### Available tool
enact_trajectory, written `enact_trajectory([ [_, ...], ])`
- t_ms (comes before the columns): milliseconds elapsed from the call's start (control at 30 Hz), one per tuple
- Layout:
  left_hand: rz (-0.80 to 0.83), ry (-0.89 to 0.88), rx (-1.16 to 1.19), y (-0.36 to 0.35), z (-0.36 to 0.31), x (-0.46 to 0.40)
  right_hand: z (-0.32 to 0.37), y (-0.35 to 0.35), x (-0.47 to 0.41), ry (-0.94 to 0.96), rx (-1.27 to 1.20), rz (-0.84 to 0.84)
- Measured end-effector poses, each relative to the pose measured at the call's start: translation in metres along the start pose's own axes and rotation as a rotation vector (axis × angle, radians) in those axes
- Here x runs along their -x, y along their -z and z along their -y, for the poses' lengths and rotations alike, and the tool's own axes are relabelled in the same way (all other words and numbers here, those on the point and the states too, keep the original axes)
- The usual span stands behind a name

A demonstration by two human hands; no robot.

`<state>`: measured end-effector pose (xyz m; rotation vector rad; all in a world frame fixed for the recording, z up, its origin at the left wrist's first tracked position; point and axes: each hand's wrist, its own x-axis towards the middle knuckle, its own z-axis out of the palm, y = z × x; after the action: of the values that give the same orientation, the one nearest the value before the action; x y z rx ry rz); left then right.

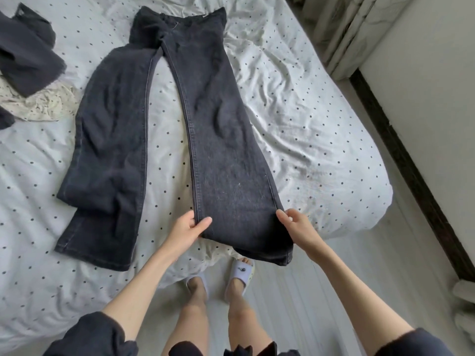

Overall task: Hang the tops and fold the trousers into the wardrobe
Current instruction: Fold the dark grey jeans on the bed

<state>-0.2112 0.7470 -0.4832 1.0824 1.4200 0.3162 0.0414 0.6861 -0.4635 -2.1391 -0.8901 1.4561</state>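
Observation:
Dark denim trousers (pixel 221 140) lie spread on the bed, waistband at the far end and legs running toward me. The right leg reaches the bed's near edge, and its hem hangs just over it. My left hand (pixel 189 227) pinches that leg's inner seam near the hem. My right hand (pixel 295 224) grips its outer edge at the same height. The left leg (pixel 108 155) lies flat to the left, with a crosswise fold near its lower part.
A white dotted bed sheet (pixel 308 129) covers the mattress. Another dark garment (pixel 23 55) and a cream cloth (pixel 38 101) lie at the far left. A pale floor (pixel 295 291), dark skirting and a wall run along the right. My slippered feet stand by the bed.

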Motion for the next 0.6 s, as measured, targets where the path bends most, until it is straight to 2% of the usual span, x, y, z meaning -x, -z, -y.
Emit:
enact_trajectory([
  [100, 0.022, 0.043, -0.043, -0.002, 0.011, 0.005, -0.021, -0.009, 0.003, -0.055, -0.014, 0.107],
  [267, 0.048, 0.126, -0.105, -0.001, 0.029, 0.012, -0.051, -0.015, 0.015, -0.152, -0.059, 0.149],
  [400, 0.2, 0.248, -0.309, -0.002, 0.054, 0.02, -0.071, -0.027, 0.016, -0.221, 0.067, 0.185],
  [600, 0.186, 0.376, -0.421, 0.008, 0.093, 0.038, -0.076, -0.052, 0.008, -0.238, 0.285, 0.192],
])
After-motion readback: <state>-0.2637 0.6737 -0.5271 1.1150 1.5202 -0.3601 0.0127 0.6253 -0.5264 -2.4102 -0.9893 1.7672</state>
